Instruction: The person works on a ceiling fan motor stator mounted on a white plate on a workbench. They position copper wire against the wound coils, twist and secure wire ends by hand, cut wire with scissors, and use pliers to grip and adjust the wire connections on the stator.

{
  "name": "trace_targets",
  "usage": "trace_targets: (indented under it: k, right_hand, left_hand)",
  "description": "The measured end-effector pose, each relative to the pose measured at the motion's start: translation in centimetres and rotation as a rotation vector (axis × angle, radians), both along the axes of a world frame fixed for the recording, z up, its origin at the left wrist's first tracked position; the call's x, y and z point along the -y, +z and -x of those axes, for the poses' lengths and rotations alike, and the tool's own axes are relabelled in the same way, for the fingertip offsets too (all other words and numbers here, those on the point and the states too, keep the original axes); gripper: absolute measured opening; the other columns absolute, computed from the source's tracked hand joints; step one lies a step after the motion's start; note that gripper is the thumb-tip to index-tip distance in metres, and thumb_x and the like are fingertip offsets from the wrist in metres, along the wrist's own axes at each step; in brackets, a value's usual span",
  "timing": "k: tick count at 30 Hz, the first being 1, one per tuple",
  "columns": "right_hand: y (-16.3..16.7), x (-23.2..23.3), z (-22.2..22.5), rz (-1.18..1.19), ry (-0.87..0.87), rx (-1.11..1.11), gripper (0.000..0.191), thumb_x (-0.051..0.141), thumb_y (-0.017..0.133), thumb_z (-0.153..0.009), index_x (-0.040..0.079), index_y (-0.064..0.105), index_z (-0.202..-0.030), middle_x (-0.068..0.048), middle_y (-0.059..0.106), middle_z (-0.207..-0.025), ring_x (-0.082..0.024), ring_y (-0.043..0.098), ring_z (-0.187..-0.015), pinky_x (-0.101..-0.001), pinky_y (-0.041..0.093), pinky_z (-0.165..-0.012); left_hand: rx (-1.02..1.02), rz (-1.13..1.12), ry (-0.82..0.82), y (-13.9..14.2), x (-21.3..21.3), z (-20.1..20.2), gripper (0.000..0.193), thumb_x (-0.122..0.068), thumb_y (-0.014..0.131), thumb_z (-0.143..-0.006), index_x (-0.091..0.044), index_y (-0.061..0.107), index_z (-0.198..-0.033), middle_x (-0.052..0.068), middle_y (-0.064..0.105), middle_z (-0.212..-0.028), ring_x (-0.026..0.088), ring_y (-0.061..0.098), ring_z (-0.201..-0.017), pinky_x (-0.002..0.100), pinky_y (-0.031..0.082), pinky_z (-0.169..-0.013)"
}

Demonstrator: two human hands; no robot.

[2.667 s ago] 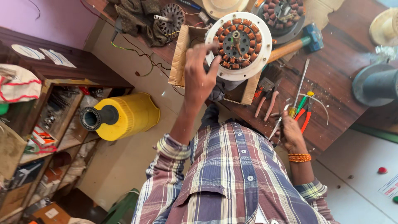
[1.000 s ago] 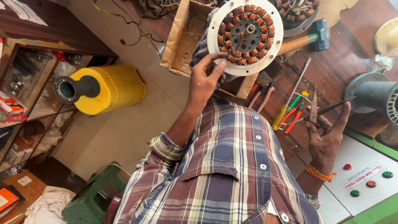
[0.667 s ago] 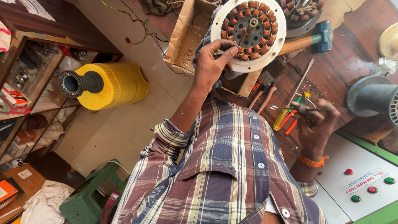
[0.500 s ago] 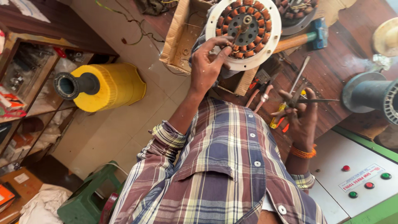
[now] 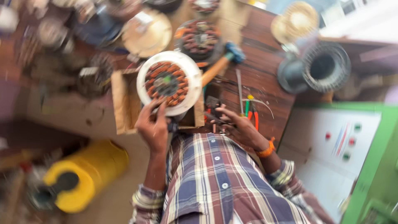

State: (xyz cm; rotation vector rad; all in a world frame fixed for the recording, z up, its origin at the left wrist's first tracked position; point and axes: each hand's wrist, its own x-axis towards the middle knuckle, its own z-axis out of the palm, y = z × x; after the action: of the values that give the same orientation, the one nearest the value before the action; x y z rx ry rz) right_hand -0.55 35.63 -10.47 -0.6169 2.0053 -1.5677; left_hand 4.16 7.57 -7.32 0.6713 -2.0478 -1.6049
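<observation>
On the edge of the cluttered wooden bench (image 5: 265, 87), a round white motor stator (image 5: 169, 83) with copper-coloured coils around its centre is resting on a shallow wooden tray (image 5: 120, 105), tilted up toward the person. The left hand (image 5: 153, 126) is gripping the stator's lower rim, fingers curled onto the white ring just below the coils. The right hand (image 5: 238, 126) is hovering over the bench just right of the stator with fingers spread; a thin dark tool seems to be lying across them, but motion blur is keeping it from being clear whether the hand is closing on it. Beside that hand, pliers with red and green handles (image 5: 251, 114) are lying on the wood, and a hammer with a wooden handle (image 5: 219, 66) is resting behind the stator. To my eye, steadying this piece well is depending on the left hand pressing on the solid rim rather than the windings, and on keeping the ring seated against the tray so it is not rocking while the other hand is working close by.
</observation>
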Motion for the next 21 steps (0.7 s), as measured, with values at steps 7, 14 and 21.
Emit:
trace_targets:
  k: [7, 14, 21]
  right_hand:
    - [-0.2, 1.0, -2.0, -0.111, -0.030, -0.336, 0.053, 0.017, 0.072, -0.094, 0.026, 0.059, -0.145, -0.008, 0.066, -0.088, -0.022, 0.070, -0.096, -0.0686, 0.016, -0.124]
    - [-1.2, -2.5, -7.2, 0.317, -0.448, -0.348, 0.047, 0.012, 0.062, -0.102, 0.019, 0.055, -0.147, -0.004, 0.071, -0.121, -0.023, 0.065, -0.130, -0.0599, 0.020, -0.128]
    - [-2.5, -5.3, -13.5, 0.256, -0.543, -0.131, 0.049, 0.010, 0.061, -0.099, 0.015, 0.054, -0.148, -0.011, 0.073, -0.112, -0.027, 0.071, -0.108, -0.0429, 0.052, -0.093]
  left_hand:
    - [-0.056, 0.157, -0.077, -1.7, 4.3, 0.6, 0.012, -0.003, 0.056, -0.107, 0.005, 0.054, -0.115, 0.014, 0.069, -0.099, 0.015, 0.059, -0.055, 0.029, 0.050, -0.048]
    - [-0.128, 0.180, -0.164, -1.7, 6.9, 1.8, 0.021, -0.016, 0.064, -0.111, 0.000, 0.053, -0.118, 0.013, 0.065, -0.096, 0.012, 0.048, -0.054, 0.024, 0.039, -0.046]
    - [-0.133, -0.026, -0.366, -0.7, 7.0, 3.7, 0.025, -0.026, 0.068, -0.110, -0.006, 0.059, -0.121, 0.006, 0.064, -0.105, 0.007, 0.045, -0.061, 0.019, 0.033, -0.051]
